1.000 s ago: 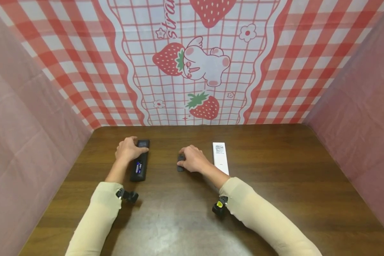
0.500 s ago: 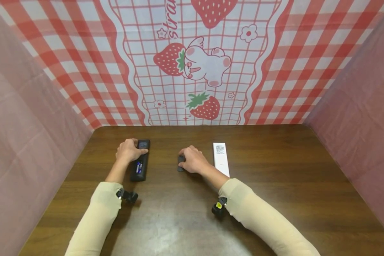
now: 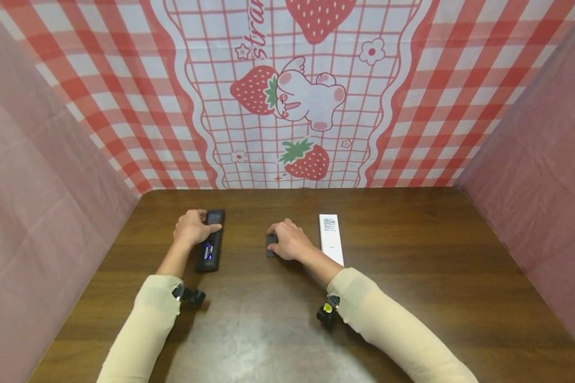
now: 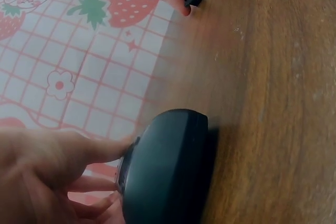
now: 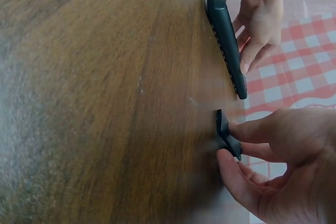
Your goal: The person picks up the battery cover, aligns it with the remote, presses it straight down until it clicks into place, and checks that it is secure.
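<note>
Left hand (image 3: 190, 227) grips long black plastic remote (image 3: 214, 238), blue cylindrical batteries (image 3: 208, 251) showing, at nine o'clock from small dark plastic cover (image 3: 270, 251), pinched in right hand (image 3: 289, 241). Long white rectangular bar (image 3: 331, 238): three o'clock from cover.

In front of me, a cloth-walled recording spot, by the look of it; home, lab or office around it, can't tell. Wood-grain bench (image 3: 254, 330), red-and-white strawberry cloth (image 3: 306, 101) across the back, plain pink drape (image 3: 43, 165) down the left side, matching drape (image 3: 536, 165) on the right. Small black cameras (image 3: 197, 296) at both sleeve cuffs (image 3: 356, 284) suggest filming.
</note>
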Tool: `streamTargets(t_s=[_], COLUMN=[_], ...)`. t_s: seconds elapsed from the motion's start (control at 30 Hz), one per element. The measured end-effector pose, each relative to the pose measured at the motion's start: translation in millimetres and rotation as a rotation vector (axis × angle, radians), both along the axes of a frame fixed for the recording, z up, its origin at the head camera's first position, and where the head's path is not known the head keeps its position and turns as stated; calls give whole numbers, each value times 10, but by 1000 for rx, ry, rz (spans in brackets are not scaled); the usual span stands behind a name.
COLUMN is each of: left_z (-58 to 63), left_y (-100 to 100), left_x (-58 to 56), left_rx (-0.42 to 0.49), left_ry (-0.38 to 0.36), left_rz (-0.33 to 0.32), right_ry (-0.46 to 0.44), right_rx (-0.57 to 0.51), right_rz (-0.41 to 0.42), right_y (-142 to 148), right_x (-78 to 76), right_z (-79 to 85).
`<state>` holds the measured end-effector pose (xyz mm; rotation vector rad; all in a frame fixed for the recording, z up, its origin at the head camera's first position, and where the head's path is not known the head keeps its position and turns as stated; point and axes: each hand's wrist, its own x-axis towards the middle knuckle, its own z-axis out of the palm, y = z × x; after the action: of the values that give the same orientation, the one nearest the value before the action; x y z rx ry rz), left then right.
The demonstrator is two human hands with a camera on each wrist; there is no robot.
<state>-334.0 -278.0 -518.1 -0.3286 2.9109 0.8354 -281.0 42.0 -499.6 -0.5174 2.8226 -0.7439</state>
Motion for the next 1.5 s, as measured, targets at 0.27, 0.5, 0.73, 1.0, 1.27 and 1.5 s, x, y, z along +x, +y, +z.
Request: streamTargets(t_s=[0.27,0.5,0.73,1.0,1.27,1.5], left_z=[-20,-52,-53,-31,-26,-26], left_y=[-26,-48,-55,-56,-68,-113], left_x=[-20,-70,-61,-13,5,5], left_rx=[53,77,97,125,166,206], left_ry=[7,13,6,-6,-18,-26], left_rz=[-23,-36,-33,-37,-36,-28], right_ry=[22,18,17,40,52,66], right_rx=[11,2,-41,-28,-55,-74], right_rz=[4,6,3,12,-2,-40], right_y=[9,12,11,19,37,45], right_x=[-26,-26,-16,-25,-78,-123], right_z=[-26,-20,-2,-16,-68,-107])
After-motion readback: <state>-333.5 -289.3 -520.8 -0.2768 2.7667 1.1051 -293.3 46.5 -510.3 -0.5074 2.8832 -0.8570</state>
